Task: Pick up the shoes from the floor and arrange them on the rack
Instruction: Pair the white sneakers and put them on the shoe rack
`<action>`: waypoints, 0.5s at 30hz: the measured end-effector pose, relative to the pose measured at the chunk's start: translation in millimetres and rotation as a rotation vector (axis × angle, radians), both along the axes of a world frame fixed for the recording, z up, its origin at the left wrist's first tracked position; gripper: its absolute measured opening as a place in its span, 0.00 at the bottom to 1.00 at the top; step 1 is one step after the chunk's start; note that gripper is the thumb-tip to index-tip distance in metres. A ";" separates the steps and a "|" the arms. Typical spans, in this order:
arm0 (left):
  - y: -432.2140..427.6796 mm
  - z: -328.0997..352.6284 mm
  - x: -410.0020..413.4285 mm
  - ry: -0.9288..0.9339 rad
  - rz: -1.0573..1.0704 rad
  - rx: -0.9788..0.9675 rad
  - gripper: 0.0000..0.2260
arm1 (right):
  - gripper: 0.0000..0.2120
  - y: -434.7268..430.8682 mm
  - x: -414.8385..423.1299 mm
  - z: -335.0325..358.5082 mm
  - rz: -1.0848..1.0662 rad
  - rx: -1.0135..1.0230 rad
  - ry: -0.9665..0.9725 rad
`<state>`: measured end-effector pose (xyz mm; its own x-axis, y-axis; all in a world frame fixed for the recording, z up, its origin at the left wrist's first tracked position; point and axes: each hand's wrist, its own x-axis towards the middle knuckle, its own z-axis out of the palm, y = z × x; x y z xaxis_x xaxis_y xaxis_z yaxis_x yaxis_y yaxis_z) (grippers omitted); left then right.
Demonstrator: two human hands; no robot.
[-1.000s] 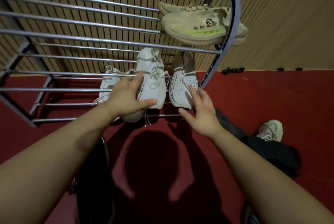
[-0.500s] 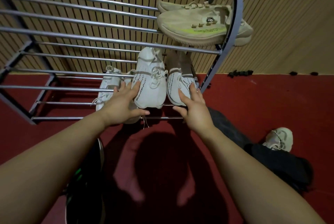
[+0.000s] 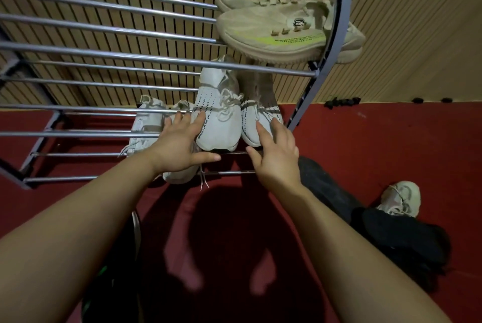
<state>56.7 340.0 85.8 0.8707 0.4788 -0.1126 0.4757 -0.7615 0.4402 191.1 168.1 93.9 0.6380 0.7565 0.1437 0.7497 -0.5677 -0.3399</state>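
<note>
Head view: my left hand [image 3: 180, 150] and right hand [image 3: 276, 158], flat-fingered, seat the white pair [image 3: 219, 127]; next, likely a floor [image 3: 365, 140] pickup.

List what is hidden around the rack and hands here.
Head view:
- Low white shoe: mostly covered by the left hand.
- Striped white pair, heels: behind the rack bars and beige shoes.
- Rack's left end: cut off by the frame edge.
- Dark object bottom left: too dark, behind forearm.

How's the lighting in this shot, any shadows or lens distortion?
Head view: dim light; the person's dark shadow falls on the red floor; the wide lens slightly bows the chrome-barred shoe rack; left hand and right hand look sharp.
</note>
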 end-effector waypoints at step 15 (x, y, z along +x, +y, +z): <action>-15.5 9.1 8.9 -0.065 0.126 0.022 0.47 | 0.16 -11.9 10.7 -12.0 -0.070 0.381 0.220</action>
